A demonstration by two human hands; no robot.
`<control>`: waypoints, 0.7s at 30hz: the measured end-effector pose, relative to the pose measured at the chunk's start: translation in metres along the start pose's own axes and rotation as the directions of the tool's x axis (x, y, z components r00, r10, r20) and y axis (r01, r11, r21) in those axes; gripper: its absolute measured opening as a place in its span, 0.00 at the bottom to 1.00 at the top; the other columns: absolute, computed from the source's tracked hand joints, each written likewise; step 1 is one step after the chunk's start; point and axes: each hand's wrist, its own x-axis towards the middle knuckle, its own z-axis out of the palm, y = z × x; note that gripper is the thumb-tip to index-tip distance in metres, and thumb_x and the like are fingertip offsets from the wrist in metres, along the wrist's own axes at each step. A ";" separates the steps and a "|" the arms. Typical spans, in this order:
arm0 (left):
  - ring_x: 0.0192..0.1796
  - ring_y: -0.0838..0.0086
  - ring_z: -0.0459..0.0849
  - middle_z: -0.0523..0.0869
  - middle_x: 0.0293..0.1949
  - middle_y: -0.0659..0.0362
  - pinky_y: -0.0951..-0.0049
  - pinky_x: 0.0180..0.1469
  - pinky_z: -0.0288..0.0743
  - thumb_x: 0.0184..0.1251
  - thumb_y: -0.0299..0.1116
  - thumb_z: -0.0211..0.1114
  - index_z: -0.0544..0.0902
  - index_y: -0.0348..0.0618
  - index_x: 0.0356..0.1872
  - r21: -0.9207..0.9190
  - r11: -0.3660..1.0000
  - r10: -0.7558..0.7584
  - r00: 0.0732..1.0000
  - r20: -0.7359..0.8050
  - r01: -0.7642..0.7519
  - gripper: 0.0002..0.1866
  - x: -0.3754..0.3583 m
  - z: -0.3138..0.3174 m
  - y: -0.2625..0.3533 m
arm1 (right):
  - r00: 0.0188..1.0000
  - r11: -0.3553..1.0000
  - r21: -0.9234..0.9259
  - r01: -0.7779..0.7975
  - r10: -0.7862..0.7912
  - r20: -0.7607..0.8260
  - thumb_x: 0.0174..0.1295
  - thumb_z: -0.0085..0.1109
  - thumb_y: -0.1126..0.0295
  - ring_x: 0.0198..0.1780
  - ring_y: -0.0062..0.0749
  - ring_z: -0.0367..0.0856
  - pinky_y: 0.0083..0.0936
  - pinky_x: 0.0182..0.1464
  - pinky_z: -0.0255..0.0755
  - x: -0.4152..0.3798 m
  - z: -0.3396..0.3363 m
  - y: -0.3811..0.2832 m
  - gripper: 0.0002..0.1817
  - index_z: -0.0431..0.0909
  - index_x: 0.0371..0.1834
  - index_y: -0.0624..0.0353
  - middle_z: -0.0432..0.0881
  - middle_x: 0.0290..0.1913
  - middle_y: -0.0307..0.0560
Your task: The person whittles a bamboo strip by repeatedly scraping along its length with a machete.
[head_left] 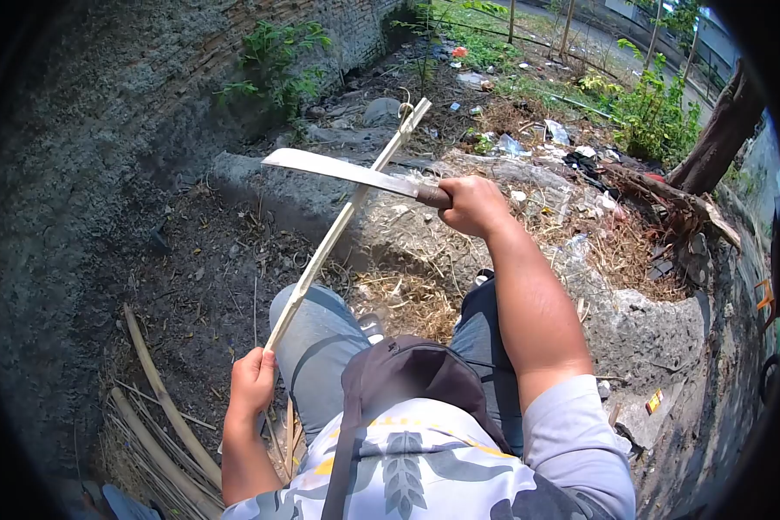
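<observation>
"Where's the stick (328,241)?"

"Slanting from seven o'clock to twelve, its near end wrapped in the grip of the left hand (253,381). The right hand (475,206), at two, has its grip clamped on the knife (325,165), which crosses the stick."

"Any danger?"

"A snag could make the knife skid towards the left leg (325,342)."

"Containers?"

"A bag (429,381) at six o'clock; I can't see its contents."

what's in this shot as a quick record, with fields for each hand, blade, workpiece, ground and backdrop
left hand: closed around the pale strip, near the person
right hand: closed on the machete handle
blade: lies across the strip's upper half
workpiece: long, slanting, curled shaving at far end
ground: curved poles, lower left
backdrop: rough wall, upper left
</observation>
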 end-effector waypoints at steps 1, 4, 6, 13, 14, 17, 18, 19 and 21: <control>0.24 0.74 0.76 0.80 0.20 0.56 0.66 0.29 0.70 0.84 0.43 0.60 0.83 0.36 0.32 -0.018 1.000 0.006 1.000 -0.011 -0.006 0.21 0.001 0.000 -0.001 | 0.999 0.998 -0.024 0.050 -0.050 0.001 0.52 0.66 0.63 0.46 0.54 0.89 0.49 0.53 0.81 0.000 0.000 -0.002 0.11 0.87 0.38 0.49 0.90 0.38 0.53; 0.25 0.77 0.75 0.80 0.20 0.58 0.67 0.29 0.69 0.84 0.43 0.59 0.83 0.37 0.32 -0.055 0.998 0.000 1.000 -0.030 -0.002 0.21 -0.002 -0.001 -0.007 | 0.986 0.978 -0.121 0.169 -0.169 0.011 0.51 0.67 0.62 0.46 0.52 0.89 0.48 0.51 0.82 0.001 0.000 -0.006 0.10 0.86 0.38 0.48 0.90 0.37 0.51; 0.25 0.78 0.74 0.79 0.21 0.59 0.68 0.30 0.69 0.84 0.44 0.59 0.82 0.37 0.32 -0.065 0.998 -0.026 0.999 -0.034 0.024 0.21 -0.004 -0.001 -0.014 | 0.996 0.986 -0.143 0.088 -0.090 -0.009 0.52 0.67 0.62 0.46 0.52 0.89 0.48 0.51 0.82 0.001 -0.001 -0.006 0.11 0.87 0.38 0.48 0.90 0.38 0.51; 0.26 0.76 0.76 0.80 0.21 0.57 0.67 0.31 0.70 0.84 0.43 0.58 0.82 0.36 0.32 -0.008 0.999 -0.046 0.997 -0.066 0.045 0.21 -0.003 -0.001 -0.013 | 0.974 0.975 0.072 -0.210 0.215 -0.072 0.53 0.67 0.61 0.49 0.56 0.88 0.49 0.54 0.80 0.002 -0.001 0.020 0.14 0.88 0.43 0.49 0.90 0.43 0.56; 0.26 0.75 0.76 0.80 0.22 0.56 0.67 0.31 0.70 0.84 0.43 0.58 0.82 0.36 0.33 -0.007 0.999 -0.046 0.997 -0.059 0.045 0.21 0.000 0.000 -0.009 | 0.973 0.972 0.091 -0.217 0.223 -0.062 0.53 0.67 0.61 0.49 0.56 0.88 0.49 0.54 0.80 0.001 -0.003 0.022 0.14 0.88 0.43 0.50 0.90 0.43 0.56; 0.25 0.73 0.76 0.80 0.22 0.55 0.65 0.31 0.71 0.85 0.43 0.58 0.83 0.36 0.34 -0.001 1.000 -0.006 0.998 -0.068 0.005 0.21 0.017 0.008 0.002 | 0.983 0.978 0.106 -0.177 0.181 -0.031 0.54 0.68 0.61 0.49 0.55 0.88 0.48 0.55 0.80 -0.001 -0.004 0.018 0.14 0.88 0.43 0.50 0.90 0.43 0.55; 0.25 0.73 0.76 0.80 0.21 0.55 0.65 0.31 0.70 0.85 0.44 0.58 0.83 0.36 0.34 -0.017 1.000 0.001 0.998 -0.068 -0.002 0.22 0.025 0.012 0.010 | 0.990 0.986 0.089 -0.141 0.143 -0.017 0.54 0.67 0.62 0.50 0.53 0.89 0.48 0.55 0.81 -0.003 -0.005 0.011 0.13 0.88 0.43 0.49 0.91 0.44 0.53; 0.25 0.73 0.76 0.80 0.21 0.56 0.65 0.30 0.70 0.85 0.44 0.57 0.83 0.36 0.34 -0.031 0.999 0.006 0.998 -0.064 -0.008 0.22 0.032 0.015 0.017 | 0.994 0.991 0.073 -0.108 0.108 0.001 0.55 0.66 0.63 0.51 0.52 0.89 0.47 0.56 0.81 -0.005 -0.004 0.004 0.13 0.88 0.44 0.49 0.91 0.45 0.52; 0.25 0.74 0.75 0.79 0.21 0.57 0.65 0.30 0.70 0.85 0.45 0.57 0.83 0.36 0.34 -0.087 0.996 0.005 0.999 -0.049 -0.010 0.22 0.049 0.025 0.029 | 0.997 0.999 -0.002 0.054 -0.054 -0.051 0.54 0.67 0.63 0.46 0.49 0.90 0.47 0.54 0.80 -0.006 0.005 -0.006 0.09 0.86 0.38 0.50 0.90 0.39 0.49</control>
